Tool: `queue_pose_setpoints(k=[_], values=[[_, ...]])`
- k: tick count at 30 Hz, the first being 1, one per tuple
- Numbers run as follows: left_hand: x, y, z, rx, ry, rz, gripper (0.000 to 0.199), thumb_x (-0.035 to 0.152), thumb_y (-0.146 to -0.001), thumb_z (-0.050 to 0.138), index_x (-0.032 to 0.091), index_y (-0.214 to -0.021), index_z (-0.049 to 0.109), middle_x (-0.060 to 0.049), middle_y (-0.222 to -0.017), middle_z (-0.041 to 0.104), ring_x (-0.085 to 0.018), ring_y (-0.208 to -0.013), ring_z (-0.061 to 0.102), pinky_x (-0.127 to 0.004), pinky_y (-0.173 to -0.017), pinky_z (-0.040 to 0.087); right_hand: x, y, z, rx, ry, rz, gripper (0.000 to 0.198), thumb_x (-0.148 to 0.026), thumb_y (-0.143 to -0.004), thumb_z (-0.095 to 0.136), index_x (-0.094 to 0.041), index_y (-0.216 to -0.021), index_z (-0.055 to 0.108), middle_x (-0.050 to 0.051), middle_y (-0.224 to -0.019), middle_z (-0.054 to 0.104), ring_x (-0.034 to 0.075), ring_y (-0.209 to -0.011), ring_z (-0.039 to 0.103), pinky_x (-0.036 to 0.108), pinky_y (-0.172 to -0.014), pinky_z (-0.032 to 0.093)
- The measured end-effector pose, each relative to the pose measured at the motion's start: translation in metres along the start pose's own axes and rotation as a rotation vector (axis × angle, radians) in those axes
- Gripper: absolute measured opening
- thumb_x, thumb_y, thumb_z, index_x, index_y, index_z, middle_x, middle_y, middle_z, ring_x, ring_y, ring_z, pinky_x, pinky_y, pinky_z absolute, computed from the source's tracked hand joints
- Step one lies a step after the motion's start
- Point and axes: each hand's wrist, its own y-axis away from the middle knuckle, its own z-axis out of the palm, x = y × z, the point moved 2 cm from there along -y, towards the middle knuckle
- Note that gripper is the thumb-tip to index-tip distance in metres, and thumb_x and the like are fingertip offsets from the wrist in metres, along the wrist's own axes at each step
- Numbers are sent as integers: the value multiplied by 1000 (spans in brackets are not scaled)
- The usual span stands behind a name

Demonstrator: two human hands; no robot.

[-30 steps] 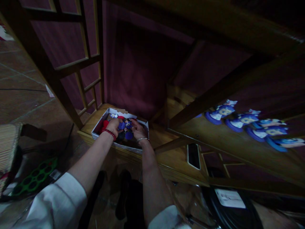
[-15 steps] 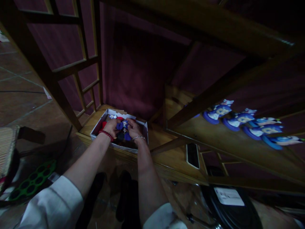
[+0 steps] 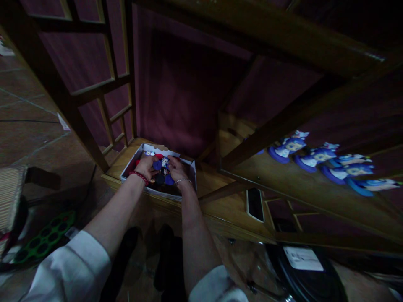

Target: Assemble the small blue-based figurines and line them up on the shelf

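Observation:
Both my hands are inside a white cardboard box (image 3: 191,167) on the wooden shelf. My left hand (image 3: 145,166), with a red beaded bracelet at its wrist, is closed on the round purple base (image 3: 157,165) of a small figurine. My right hand (image 3: 176,168), wearing a silver bracelet, pinches the blue-and-white figurine (image 3: 165,161) from the other side. Under and around them lie more figurines and dark, red and purple pieces, partly hidden by my hands. A white-and-purple figurine (image 3: 149,153) shows near the box's back left corner.
Several blue-haired figurines (image 3: 317,157) on purple bases stand on the raised shelf at right. A phone (image 3: 255,204) lies on the lower shelf. Wooden lattice (image 3: 100,98) rises at left. A black round stool (image 3: 302,268) and a green perforated tray (image 3: 45,237) are below.
The purple base has tilted slightly and the figurine shifted a little between my fingers. Both hands stay in the box, almost in the same place.

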Motion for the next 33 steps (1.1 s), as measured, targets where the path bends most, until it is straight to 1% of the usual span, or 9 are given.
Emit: queue_pose_setpoints(k=[6, 11, 16, 20, 23, 25, 28, 33], values=[[-1, -1, 0, 23, 3, 16, 10, 13, -64, 56, 18, -72, 55, -2, -60, 57, -15, -55, 53, -27, -52, 45, -4, 4, -7, 15, 99, 3, 43, -9, -77, 42, -24, -115, 54, 0, -114, 59, 11, -101, 55, 25, -91, 40], [-1, 1, 0, 30, 0, 16, 10, 11, -64, 54, 18, -71, 54, -2, -59, 57, -16, -57, 54, -26, -51, 45, -5, 5, -7, 21, 104, 37, 42, -11, -78, 42, -22, -118, 52, 2, -109, 61, 11, -92, 58, 24, -84, 44], [-1, 1, 0, 13, 3, 20, 10, 11, -64, 54, 17, -73, 55, -3, -61, 58, -16, -58, 54, -26, -51, 44, 1, 1, -2, 5, 93, 50, 40, -13, -78, 43, -24, -116, 53, 1, -102, 63, 11, -85, 59, 25, -80, 47], [-1, 0, 0, 2, -8, 10, 11, 12, -64, 54, 17, -73, 55, -4, -63, 60, -15, -58, 55, -26, -53, 45, 5, -2, 3, -11, 36, 47, 44, -9, -77, 42, -25, -118, 51, 0, -108, 61, 11, -93, 57, 23, -81, 46], [-2, -2, 1, -13, -18, 7, 12, 12, -63, 54, 17, -74, 55, -4, -65, 61, -16, -58, 55, -27, -54, 45, 5, -2, 4, -19, 2, 26, 45, -7, -77, 41, -22, -118, 51, 3, -111, 59, 12, -99, 55, 24, -84, 45], [-2, -4, 2, -25, -21, 16, 13, 12, -62, 56, 17, -74, 55, -3, -66, 61, -16, -58, 55, -27, -54, 45, 4, -1, 5, -35, 17, 16, 44, -7, -76, 42, -21, -116, 53, 4, -109, 60, 13, -98, 56, 26, -85, 44], [-4, -6, 3, -44, -44, 18, 15, 11, -60, 57, 17, -73, 54, -2, -65, 59, -15, -58, 55, -29, -56, 47, 5, -1, 4, -26, 38, 14, 40, -10, -77, 45, -23, -114, 55, 2, -106, 62, 14, -96, 57, 31, -88, 43], [-6, -6, 8, -78, -99, 38, 12, 12, -62, 56, 16, -73, 54, -1, -66, 58, -13, -60, 53, -27, -58, 47, 10, -5, 4, -18, -7, 33, 40, -11, -76, 49, -23, -113, 55, 2, -108, 61, 14, -96, 57, 33, -88, 43]])
